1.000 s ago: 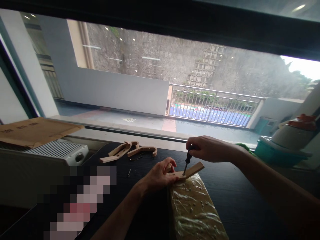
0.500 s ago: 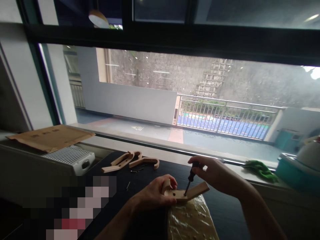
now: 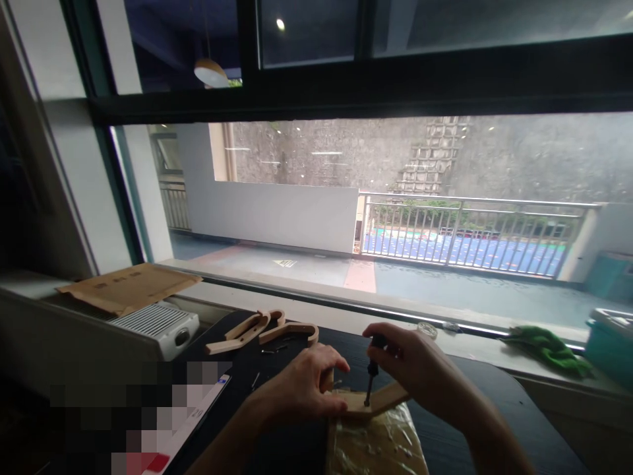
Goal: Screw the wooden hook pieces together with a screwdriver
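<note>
My right hand (image 3: 408, 359) grips the black handle of a screwdriver (image 3: 370, 380), which stands nearly upright. Its tip meets a hole in a pale wooden hook (image 3: 357, 404). The hook lies on a block wrapped in clear plastic (image 3: 373, 445), its straight arm rising toward the right under my right hand. Around the hook's curved end is my left hand (image 3: 306, 386), thumb pressed along the near side and index finger raised over the top. That hand covers most of the curve.
Several more wooden hooks (image 3: 287, 328) lie on the black table (image 3: 291, 442), with loose screws (image 3: 268, 351) nearby. A green cloth (image 3: 546, 349) and a roll of tape (image 3: 427, 330) rest on the windowsill. At left are a white appliance (image 3: 158, 326) and brown envelope (image 3: 131, 287).
The view has tilted and shifted. My right hand has turned and lies lower over the hook's straight arm. My left index finger has lifted, while the screwdriver stays at the hole.
</note>
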{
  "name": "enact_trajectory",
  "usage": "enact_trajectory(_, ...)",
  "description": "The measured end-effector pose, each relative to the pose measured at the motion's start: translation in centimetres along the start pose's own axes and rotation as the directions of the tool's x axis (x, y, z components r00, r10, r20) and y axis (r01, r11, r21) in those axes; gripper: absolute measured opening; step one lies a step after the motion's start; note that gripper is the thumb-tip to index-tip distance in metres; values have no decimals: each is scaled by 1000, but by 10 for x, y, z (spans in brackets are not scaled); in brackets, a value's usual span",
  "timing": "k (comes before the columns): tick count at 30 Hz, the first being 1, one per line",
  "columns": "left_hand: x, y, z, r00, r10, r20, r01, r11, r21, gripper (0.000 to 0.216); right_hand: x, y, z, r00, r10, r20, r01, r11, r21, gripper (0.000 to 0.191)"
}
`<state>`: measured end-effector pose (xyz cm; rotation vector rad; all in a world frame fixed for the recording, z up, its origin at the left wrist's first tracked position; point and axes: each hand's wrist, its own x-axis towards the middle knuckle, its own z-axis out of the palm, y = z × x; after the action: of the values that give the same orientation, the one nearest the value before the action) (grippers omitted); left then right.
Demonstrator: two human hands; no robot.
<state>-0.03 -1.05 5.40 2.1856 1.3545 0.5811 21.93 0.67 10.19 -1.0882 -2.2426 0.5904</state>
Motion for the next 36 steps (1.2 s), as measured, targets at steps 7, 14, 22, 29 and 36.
enact_trajectory(7,24,33,6,990,27,136,-58,972,226,6,0,2,4,997,-18,-76,12,997,-73,27)
enact_trajectory(14,26,38,13,988,1,152,-49,949,311,7,-7,0,3,980,-169,-103,163,985,-60,29)
enact_trajectory(22,27,37,9,980,-10,198,-57,942,330,9,-2,2,5,979,-160,-126,153,986,-62,17)
enact_trajectory(29,28,37,8,977,-12,215,-65,936,346,10,0,1,8,978,-142,-152,128,986,-103,16)
enact_trajectory(36,29,36,6,972,4,234,-90,929,358,12,-3,3,4,975,-184,-128,179,983,-49,17)
